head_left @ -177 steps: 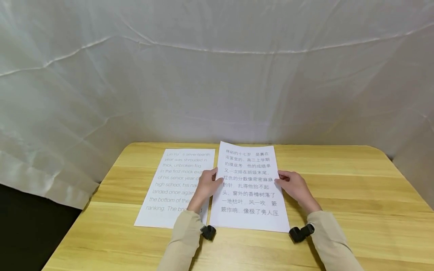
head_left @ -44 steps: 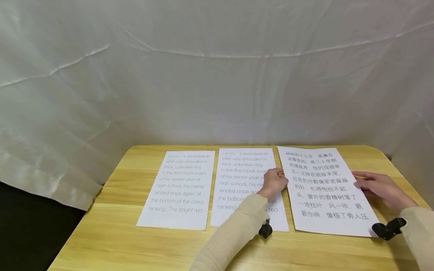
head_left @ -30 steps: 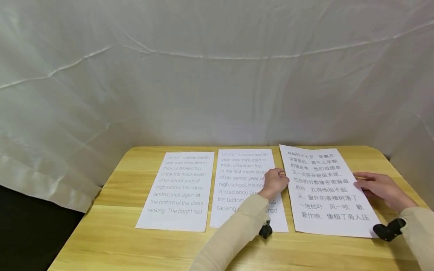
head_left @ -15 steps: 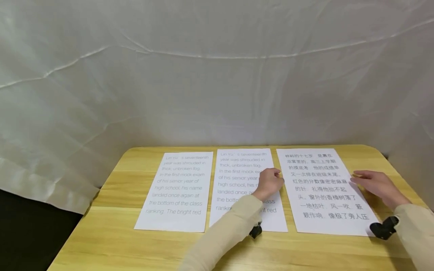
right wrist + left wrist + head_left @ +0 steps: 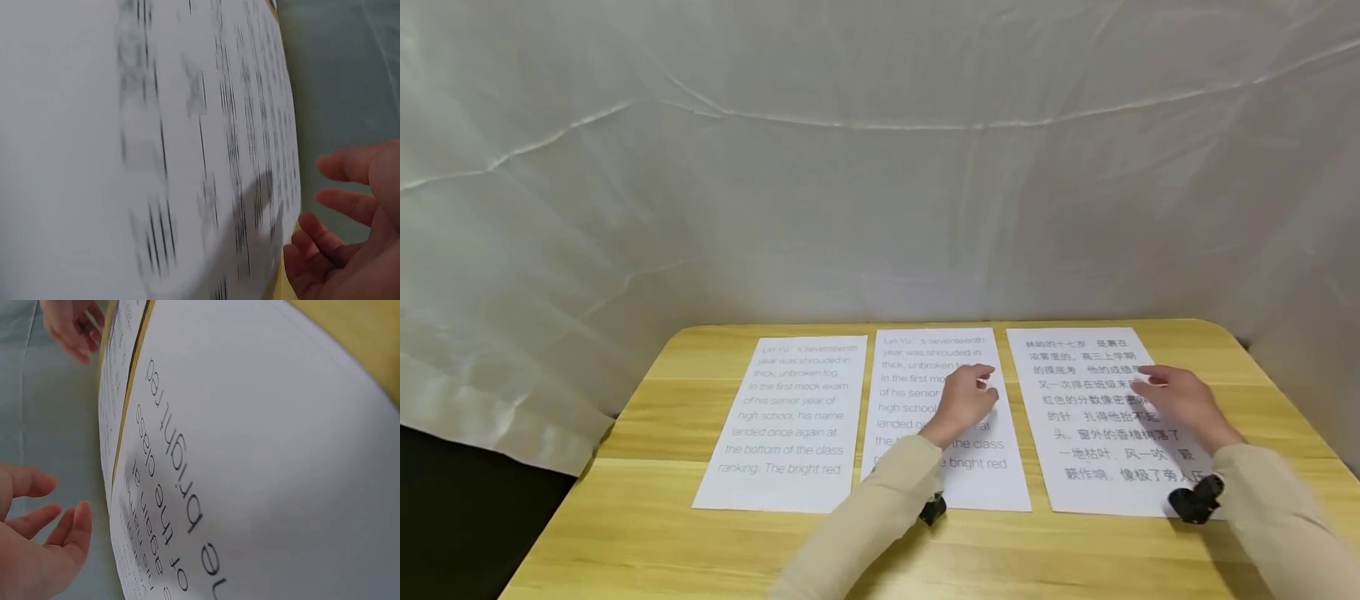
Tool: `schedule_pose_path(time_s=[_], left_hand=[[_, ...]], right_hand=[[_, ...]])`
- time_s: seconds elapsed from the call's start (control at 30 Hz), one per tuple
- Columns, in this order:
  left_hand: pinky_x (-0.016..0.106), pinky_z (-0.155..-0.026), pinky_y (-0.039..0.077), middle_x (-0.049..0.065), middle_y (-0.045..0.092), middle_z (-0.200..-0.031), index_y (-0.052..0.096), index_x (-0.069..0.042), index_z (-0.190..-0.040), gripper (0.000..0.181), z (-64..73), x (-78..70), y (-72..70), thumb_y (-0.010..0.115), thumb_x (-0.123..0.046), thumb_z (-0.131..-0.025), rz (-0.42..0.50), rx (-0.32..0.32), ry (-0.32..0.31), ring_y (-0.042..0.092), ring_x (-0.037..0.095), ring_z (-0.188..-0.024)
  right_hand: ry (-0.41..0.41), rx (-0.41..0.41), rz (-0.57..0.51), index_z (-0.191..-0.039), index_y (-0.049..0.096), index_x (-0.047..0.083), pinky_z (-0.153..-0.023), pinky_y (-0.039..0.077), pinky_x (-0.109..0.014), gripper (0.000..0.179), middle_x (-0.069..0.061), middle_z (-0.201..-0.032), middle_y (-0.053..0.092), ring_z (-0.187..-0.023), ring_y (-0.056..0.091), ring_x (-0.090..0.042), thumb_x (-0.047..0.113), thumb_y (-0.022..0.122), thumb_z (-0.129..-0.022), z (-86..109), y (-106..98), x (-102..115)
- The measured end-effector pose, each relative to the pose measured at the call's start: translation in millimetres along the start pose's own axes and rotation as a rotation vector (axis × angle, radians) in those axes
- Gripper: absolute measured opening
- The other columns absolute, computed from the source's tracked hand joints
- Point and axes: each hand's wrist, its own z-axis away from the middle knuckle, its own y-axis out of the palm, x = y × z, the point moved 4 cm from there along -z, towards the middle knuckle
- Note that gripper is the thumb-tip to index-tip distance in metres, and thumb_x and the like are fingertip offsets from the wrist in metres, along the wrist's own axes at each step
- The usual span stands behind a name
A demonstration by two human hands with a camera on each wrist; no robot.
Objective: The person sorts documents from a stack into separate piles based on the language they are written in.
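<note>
Three printed sheets of paper lie side by side on the wooden table (image 5: 647, 483). The left sheet (image 5: 737, 492) and the middle sheet (image 5: 970, 492) carry English text; Chinese characters cover the right sheet (image 5: 1090, 492). My left hand (image 5: 962, 400) hovers over the middle sheet, holding nothing, its fingers loosely bent. In the left wrist view, that hand (image 5: 44, 544) shows gaps between thumb and fingers. Above the right sheet is my right hand (image 5: 1180, 400), also holding nothing. Its fingers (image 5: 344, 165) are relaxed and spread in the right wrist view. Each hand hides part of the print below it.
A pale cloth (image 5: 880, 192) hangs behind the table and along its sides. Black wrist cameras (image 5: 1197, 500) sit at both cuffs. A dark area (image 5: 467, 508) lies beyond the table's left edge.
The Chinese sheet went from over the middle sheet to the right and now lies flat. Both hands have let go of it and moved left.
</note>
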Motion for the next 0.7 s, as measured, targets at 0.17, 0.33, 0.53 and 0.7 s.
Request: schedule_pose_path(time_s=[0.17, 0.33, 0.53, 0.7], left_hand=[[0.020, -0.078, 0.050, 0.012, 0.066, -0.110, 0.063, 0.002, -0.123, 0.038, 6.7, 6.1, -11.6, 0.062, 0.000, -0.085, 0.048, 0.017, 0.032, 0.063, 0.016, -0.091], [0.020, -0.079, 0.049, 0.009, 0.066, -0.112, 0.061, 0.000, -0.126, 0.039, 11.8, 16.1, -31.8, 0.064, -0.004, -0.087, 0.089, 0.036, 0.018, 0.062, 0.014, -0.092], [0.024, -0.079, 0.050, 0.008, 0.066, -0.113, 0.062, -0.002, -0.127, 0.038, 14.4, 30.6, -54.9, 0.063, -0.006, -0.089, 0.099, -0.005, -0.011, 0.060, 0.016, -0.097], [0.028, -0.082, 0.051, 0.010, 0.064, -0.117, 0.060, -0.001, -0.129, 0.039, 16.2, 37.4, -67.8, 0.063, -0.008, -0.091, 0.113, -0.011, -0.005, 0.059, 0.021, -0.103]], right_hand=[[-0.107, -0.024, 0.039, -0.135, 0.040, -0.016, -0.090, 0.041, -0.059, 0.057, -0.039, -0.125, 0.046, -0.110, 0.048, -0.050, 0.026, 0.050, -0.100, -1.3, 25.6, 34.0], [-0.140, -0.033, 0.028, -0.135, 0.043, -0.013, -0.090, 0.043, -0.058, 0.052, -0.035, -0.124, 0.051, -0.110, 0.051, -0.047, 0.023, 0.053, -0.098, -0.7, 48.1, 61.6], [-0.161, -0.036, -0.061, -0.136, 0.046, -0.009, -0.095, 0.043, -0.054, 0.048, -0.030, -0.124, 0.054, -0.113, 0.052, -0.043, 0.019, 0.055, -0.097, -4.3, 74.6, 92.1], [-0.166, -0.046, -0.120, -0.137, 0.047, -0.007, -0.098, 0.042, -0.052, 0.047, -0.028, -0.126, 0.055, -0.116, 0.052, -0.041, 0.018, 0.054, -0.098, -7.5, 91.4, 110.1]])
